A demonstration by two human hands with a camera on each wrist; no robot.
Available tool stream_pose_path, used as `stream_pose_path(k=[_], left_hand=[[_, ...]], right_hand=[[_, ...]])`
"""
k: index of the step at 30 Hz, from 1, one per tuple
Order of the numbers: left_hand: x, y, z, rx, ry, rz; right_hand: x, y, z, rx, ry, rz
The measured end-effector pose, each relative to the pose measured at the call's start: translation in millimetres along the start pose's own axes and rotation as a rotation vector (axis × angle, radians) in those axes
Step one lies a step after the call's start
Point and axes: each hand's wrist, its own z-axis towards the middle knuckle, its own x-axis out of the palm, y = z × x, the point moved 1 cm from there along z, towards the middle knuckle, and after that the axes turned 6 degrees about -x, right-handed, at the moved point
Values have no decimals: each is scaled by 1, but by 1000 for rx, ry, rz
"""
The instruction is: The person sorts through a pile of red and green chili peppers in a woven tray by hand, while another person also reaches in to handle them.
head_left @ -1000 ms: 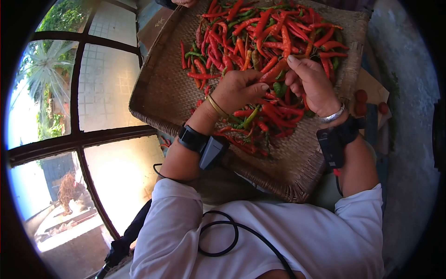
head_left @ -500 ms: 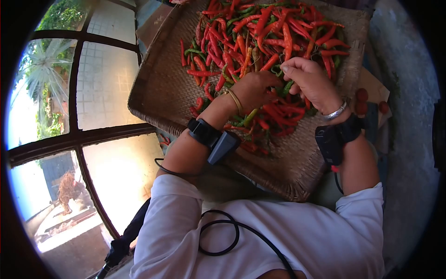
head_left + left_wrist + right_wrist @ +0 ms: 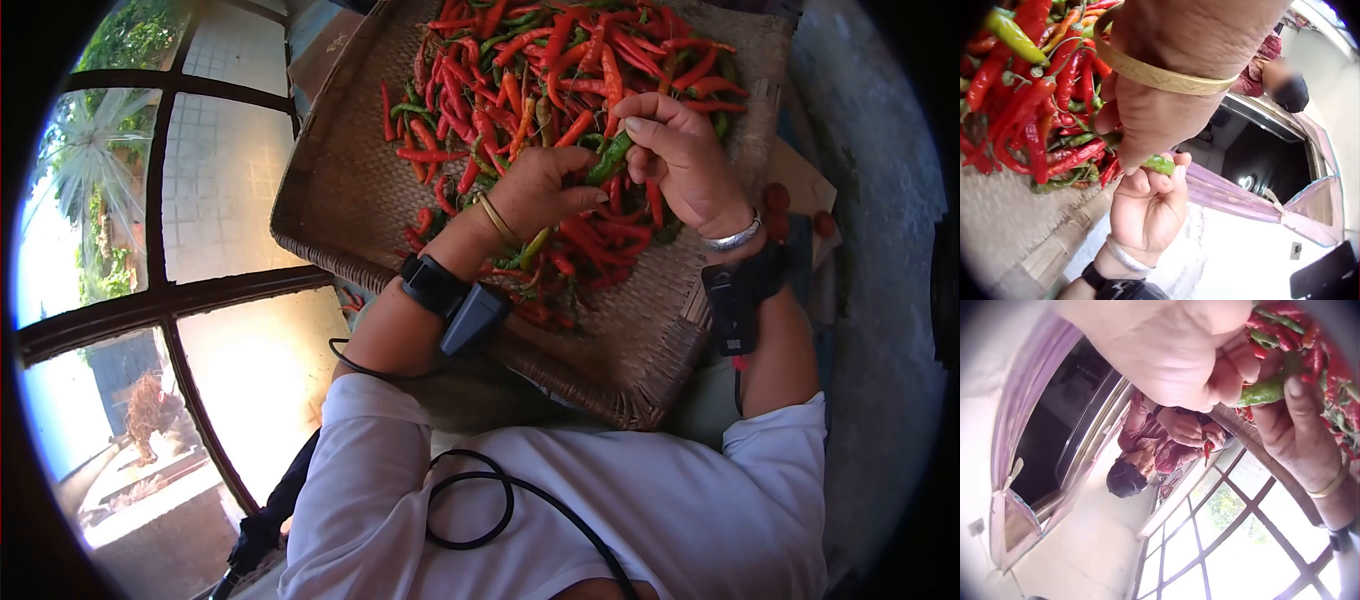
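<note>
The green chili (image 3: 610, 158) sits between both hands, lifted just above the red chilies (image 3: 560, 70) heaped on the woven tray (image 3: 340, 190). It could snap or slip back into the pile if the pull is uneven (the grip covers only its ends). The left hand (image 3: 535, 190) pinches one end; the right hand (image 3: 680, 160) curls round the other.

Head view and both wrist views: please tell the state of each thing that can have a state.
Green chili: lifted, held by both hands.
Left hand: pinches the green chili.
Right hand: pinches the green chili.
Red chilies: piled loose on the tray.
Woven tray: flat, holding chilies.
</note>
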Motion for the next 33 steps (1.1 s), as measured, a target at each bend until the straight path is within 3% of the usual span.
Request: stream_pose_path(k=[2, 5, 7, 8, 10, 11, 13, 14, 16, 17, 19, 23, 25, 26, 28, 29, 33], left_hand=[[-3, -1, -1, -199, 87, -327], [-29, 7, 2, -184, 28, -367], [-51, 16, 7, -170, -211, -451], [-59, 22, 12, -169, -212, -451], [-75, 40, 18, 4, -643, -418], [-76, 52, 20, 3, -646, -418], [-76, 62, 18, -10, -854, 398], [-73, 69, 17, -12, -854, 399], [-54, 57, 9, -51, -246, 621], [-47, 51, 6, -53, -246, 620], [-35, 43, 0, -224, -131, 740], [-37, 45, -11, -243, -94, 934], [-40, 44, -7, -376, 74, 955], [-42, 42, -8, -376, 73, 955], [-47, 29, -9, -217, -70, 617], [-48, 22, -11, -215, -66, 618], [-57, 14, -20, -199, -215, 43]], right_hand=[[-1, 0, 1, 0, -56, 127], [-6, 6, 0, -6, -212, -14], [-8, 6, 0, 2, -215, 0], [-9, 7, 0, 10, -213, 11], [-11, 3, 0, 11, -192, 4], [-10, 2, 0, 12, -171, -3], [-8, 2, -1, 25, -162, -21], [-7, 1, -1, 38, -156, -38], [-6, 2, 0, 44, -149, -45], [-6, 2, 1, 49, -145, -54], [-4, 2, 1, 60, -134, -57], [-1, 1, 0, 125, -84, -123], [0, 0, -1, 136, -78, -143], [0, 0, -1, 146, -75, -164], [2, 1, -2, 123, -49, -241], [3, 1, -3, 102, -20, -317], [8, -3, -5, 82, -41, -358]])
